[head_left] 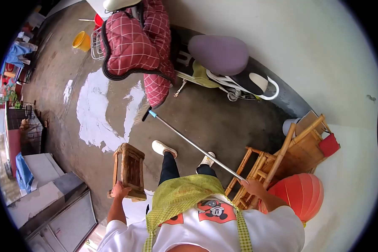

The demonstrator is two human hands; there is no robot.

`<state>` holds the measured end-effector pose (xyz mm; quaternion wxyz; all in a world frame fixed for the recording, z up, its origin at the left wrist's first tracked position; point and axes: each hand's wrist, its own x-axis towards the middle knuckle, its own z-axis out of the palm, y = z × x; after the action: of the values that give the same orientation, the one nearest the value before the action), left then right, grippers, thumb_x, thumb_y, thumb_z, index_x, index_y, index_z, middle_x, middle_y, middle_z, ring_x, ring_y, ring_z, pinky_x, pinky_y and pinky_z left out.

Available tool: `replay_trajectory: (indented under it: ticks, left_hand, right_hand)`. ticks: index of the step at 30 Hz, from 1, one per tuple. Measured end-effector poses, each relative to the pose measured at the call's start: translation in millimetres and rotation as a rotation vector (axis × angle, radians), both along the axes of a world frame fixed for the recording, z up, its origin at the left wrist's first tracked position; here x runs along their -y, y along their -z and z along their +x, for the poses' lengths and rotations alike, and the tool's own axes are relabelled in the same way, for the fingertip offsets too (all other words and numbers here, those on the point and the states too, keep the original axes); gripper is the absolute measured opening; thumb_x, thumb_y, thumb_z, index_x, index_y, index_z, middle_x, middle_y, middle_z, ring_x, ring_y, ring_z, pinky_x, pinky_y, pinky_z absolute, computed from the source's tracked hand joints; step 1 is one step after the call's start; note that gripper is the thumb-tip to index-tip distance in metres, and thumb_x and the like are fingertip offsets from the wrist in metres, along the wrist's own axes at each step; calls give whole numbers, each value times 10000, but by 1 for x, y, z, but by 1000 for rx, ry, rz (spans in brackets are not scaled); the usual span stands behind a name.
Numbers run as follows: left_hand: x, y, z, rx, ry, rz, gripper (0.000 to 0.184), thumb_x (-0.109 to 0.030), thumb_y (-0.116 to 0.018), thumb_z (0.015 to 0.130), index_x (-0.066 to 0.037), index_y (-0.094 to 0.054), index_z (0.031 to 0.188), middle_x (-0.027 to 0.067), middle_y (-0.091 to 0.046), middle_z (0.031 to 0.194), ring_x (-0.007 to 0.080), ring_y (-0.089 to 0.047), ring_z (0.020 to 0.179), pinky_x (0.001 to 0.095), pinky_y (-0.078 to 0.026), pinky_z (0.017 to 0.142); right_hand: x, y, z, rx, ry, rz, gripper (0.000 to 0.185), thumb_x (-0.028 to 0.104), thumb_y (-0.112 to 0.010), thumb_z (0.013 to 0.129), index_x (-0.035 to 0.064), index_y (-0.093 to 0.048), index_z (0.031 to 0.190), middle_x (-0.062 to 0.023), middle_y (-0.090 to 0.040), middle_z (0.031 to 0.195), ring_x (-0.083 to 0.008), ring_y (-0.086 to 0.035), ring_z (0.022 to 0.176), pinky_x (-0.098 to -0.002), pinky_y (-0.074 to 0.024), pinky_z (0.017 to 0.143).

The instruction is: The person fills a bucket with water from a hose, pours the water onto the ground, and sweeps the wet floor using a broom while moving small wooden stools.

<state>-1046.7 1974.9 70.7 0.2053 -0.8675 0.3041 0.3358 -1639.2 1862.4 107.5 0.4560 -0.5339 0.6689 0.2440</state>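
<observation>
Left hand (120, 190): fingers clenched on a wooden stool (134, 169), left of our shoes (164, 148).
Right hand (253, 187): fingers wrapped round the handle of the broom (193, 143); we find its brush head (145, 114) by the quilted cover (132, 42).
Bamboo chair (279, 161): beside our right hand, red lantern (298, 195) near.
Scooter (218, 54): partly covered, standing in our way ahead.
Yellow bucket (82, 41): beyond, leftward.

A: Initial count?
B: One broom (189, 139), one wooden stool (131, 169), two hands (121, 190).
A: Shoes (164, 148)?
B: Two.
A: Further entries?
B: One scooter (219, 54), one yellow bucket (82, 41), one red lantern (297, 196).
</observation>
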Motion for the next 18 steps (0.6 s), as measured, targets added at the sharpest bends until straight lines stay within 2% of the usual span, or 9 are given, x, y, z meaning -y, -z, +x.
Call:
replay_trajectory:
  ticks: [3,7,8,10,15,16,17,18]
  left_hand:
    - [14,-6,-27,-10,-18,62,558,-319,-735,525,-64,-500,962,144,-587,944,301,-544,935,404,-405,795]
    - [34,4,-72,16,159,110,576,-322,-732,521,-65,-494,977,144,-587,943,308,-542,939,404,-394,809]
    - [40,4,-85,13,187,114,576,-322,-732,521,-65,-494,977,144,-587,943,308,-542,939,404,-394,809]
    - [45,-5,-108,27,326,73,548,-323,-731,513,-55,-498,931,140,-590,927,306,-542,939,411,-391,809]
    - [70,-11,-145,-49,585,-5,538,-346,-732,500,-47,-492,877,160,-584,904,311,-525,932,412,-335,851]
    - [73,-12,-153,-48,583,8,538,-346,-732,500,-47,-492,877,160,-584,904,311,-525,932,412,-335,851]
    - [76,-20,-153,-60,628,-2,528,-342,-727,506,-47,-497,879,158,-585,900,310,-526,930,414,-336,848]
    - [87,-17,-158,-67,677,-22,519,-338,-722,513,-47,-502,881,157,-586,896,309,-527,928,417,-338,845]
  right_hand:
    - [-69,-48,-77,-76,21,103,511,468,-372,823,20,-615,793,-229,-584,762,-385,-572,783,-438,-440,675]
    - [-120,31,-127,-196,222,-31,468,427,-363,842,21,-597,855,-234,-582,814,-395,-555,824,-469,-422,712]
    - [-97,38,-119,-107,268,-72,445,413,-370,847,30,-595,875,-225,-586,819,-387,-557,823,-464,-425,711]
    - [-54,47,-100,-145,285,-130,473,442,-379,845,23,-594,876,-213,-595,810,-375,-564,820,-444,-434,703]
    - [-168,115,-116,-97,551,34,541,479,-336,848,9,-581,954,-246,-589,860,-406,-549,879,-444,-437,736]
    - [-205,78,-112,-97,483,17,511,463,-325,858,31,-588,932,-260,-586,811,-418,-555,844,-449,-440,711]
    - [-273,60,-115,63,502,44,477,446,-313,863,55,-583,910,-267,-576,793,-426,-553,830,-458,-435,697]
    - [-316,35,-115,65,527,104,479,443,-310,864,51,-581,906,-266,-575,800,-427,-550,833,-459,-431,702]
